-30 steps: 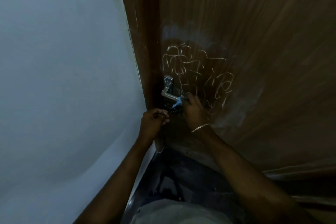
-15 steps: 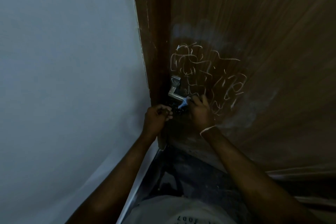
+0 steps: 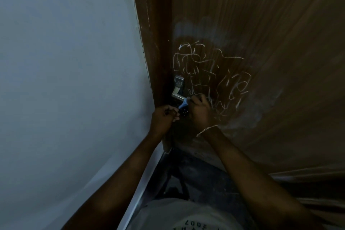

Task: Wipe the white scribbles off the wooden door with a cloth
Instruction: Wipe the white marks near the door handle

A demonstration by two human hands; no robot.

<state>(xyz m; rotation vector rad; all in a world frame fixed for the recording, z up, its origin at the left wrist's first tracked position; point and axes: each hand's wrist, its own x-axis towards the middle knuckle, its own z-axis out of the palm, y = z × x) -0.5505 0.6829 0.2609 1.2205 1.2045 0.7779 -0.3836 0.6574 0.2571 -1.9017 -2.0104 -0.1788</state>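
Head view: wooden door filling the right side, white scribbles near its left edge, just above and right of the metal handle. Right hand closed around a blue cloth, pressed at the lowest lines. Left hand curled beside it; holding something or not, cannot tell. Faint whitish smears around the marks, yet nearly all lines intact. Probably most of the wiping left.

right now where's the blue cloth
In the head view the blue cloth is pinched in the right hand, low on the wooden door, just below the metal door handle and under the white scribbles.
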